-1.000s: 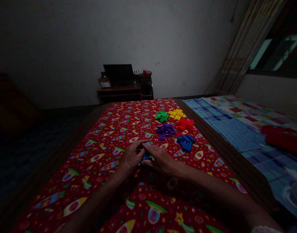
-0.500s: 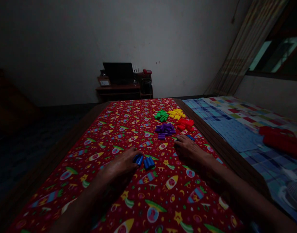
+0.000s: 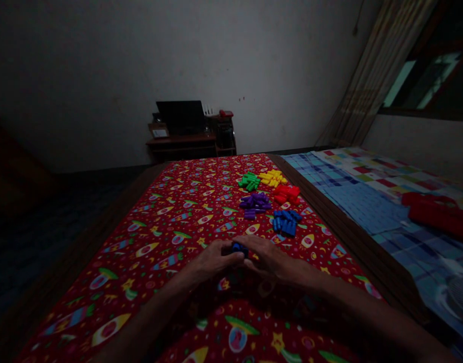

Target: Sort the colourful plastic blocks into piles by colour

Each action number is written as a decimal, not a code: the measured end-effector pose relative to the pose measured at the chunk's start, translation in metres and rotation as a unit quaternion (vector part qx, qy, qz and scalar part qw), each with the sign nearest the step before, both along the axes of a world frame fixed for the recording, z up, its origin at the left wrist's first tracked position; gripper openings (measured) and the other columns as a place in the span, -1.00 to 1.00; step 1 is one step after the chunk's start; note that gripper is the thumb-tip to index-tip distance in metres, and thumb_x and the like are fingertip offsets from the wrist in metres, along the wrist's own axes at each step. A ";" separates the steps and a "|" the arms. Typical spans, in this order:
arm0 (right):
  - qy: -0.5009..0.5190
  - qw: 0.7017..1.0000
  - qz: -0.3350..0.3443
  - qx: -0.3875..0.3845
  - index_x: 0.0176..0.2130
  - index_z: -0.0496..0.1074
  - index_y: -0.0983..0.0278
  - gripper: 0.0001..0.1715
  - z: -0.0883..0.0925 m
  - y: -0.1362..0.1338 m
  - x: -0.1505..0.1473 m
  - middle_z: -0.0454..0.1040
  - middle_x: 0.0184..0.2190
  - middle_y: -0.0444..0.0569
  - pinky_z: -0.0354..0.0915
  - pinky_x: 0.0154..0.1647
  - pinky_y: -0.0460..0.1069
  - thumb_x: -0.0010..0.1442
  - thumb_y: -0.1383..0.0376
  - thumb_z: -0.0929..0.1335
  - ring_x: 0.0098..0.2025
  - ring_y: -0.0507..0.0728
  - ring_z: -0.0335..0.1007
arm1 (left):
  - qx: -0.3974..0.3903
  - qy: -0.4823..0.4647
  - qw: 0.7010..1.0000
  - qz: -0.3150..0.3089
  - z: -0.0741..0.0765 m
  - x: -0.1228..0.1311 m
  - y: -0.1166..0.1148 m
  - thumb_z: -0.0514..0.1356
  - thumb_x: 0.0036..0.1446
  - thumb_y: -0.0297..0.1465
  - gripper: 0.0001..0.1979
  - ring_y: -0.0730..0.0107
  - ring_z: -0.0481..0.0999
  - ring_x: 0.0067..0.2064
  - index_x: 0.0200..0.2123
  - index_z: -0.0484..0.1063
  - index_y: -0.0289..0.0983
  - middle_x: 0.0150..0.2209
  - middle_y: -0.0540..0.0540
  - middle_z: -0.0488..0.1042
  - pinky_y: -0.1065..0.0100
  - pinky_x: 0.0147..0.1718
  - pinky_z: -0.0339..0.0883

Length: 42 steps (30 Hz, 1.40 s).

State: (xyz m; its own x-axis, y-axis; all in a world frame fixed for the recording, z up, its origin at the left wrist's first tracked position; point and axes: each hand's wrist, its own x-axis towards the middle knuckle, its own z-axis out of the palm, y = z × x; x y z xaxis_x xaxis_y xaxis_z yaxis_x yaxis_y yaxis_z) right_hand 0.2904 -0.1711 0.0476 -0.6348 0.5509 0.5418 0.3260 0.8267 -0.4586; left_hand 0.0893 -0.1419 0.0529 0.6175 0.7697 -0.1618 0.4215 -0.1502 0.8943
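My left hand [image 3: 218, 256] and my right hand [image 3: 262, 254] meet over the middle of the red printed cloth [image 3: 148, 282]. Between their fingertips are small blue tube-like pieces [image 3: 238, 247], partly hidden by the fingers. Both hands are closed around these pieces, the thumbs on the near side. Beyond my right hand lies a pile of blue tube-like pieces [image 3: 286, 223]. Purple pieces [image 3: 255, 202] are heaped just behind and to its left.
Further back are piles of red pieces [image 3: 286, 194], green pieces [image 3: 249, 181] and yellow pieces [image 3: 273, 178]. A bed with a checked cover [image 3: 367, 201] adjoins the table on the right. A desk with a dark monitor [image 3: 181, 117] stands by the far wall.
My right hand has moved from the blue pile back toward me, meeting my left hand. My left hand has shifted right. The blue pieces lying between them are now within the fingers.
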 end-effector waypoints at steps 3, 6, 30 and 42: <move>-0.017 0.998 -0.058 -0.005 0.20 0.22 0.26 -0.51 -0.006 0.005 0.020 0.49 -0.02 0.12 0.40 -0.07 0.04 0.30 0.29 0.26 -0.05 0.14 0.46 | 0.066 0.012 0.998 0.022 -0.007 -0.005 0.004 0.12 0.11 -0.02 -0.52 0.21 0.55 -0.20 -0.11 0.53 -0.26 -0.18 -0.11 0.57 0.28 -0.23 0.43; -0.029 0.981 -0.192 0.020 0.19 0.26 0.26 -0.52 -0.013 0.010 0.057 0.52 -0.07 0.12 0.41 -0.15 0.05 0.29 0.26 0.25 -0.13 0.18 0.49 | 0.195 0.070 0.975 0.081 -0.016 -0.014 0.009 0.19 0.10 -0.07 -0.53 0.11 0.45 0.04 0.00 0.48 -0.19 0.03 -0.17 0.48 0.16 0.01 0.35; -0.097 0.984 -0.132 0.074 0.15 0.27 0.25 -0.54 -0.006 -0.013 0.041 0.47 0.02 0.11 0.39 -0.07 0.02 0.27 0.27 0.30 0.00 0.14 0.44 | -0.081 -0.155 0.981 0.086 -0.021 0.023 -0.010 0.34 -0.08 -0.17 -0.26 0.12 0.54 -0.07 0.18 0.27 -0.26 -0.07 -0.18 0.56 0.19 -0.12 0.43; -0.091 0.934 -0.343 0.051 -0.19 0.50 0.29 -0.75 -0.006 0.033 0.102 0.57 -0.28 0.08 0.36 -0.23 0.01 0.27 0.25 0.27 -0.28 0.16 0.50 | 0.139 -0.042 0.967 0.208 -0.002 -0.012 0.015 0.15 0.07 -0.03 -0.53 0.13 0.55 -0.07 -0.12 0.54 -0.24 -0.11 -0.17 0.57 0.22 -0.13 0.46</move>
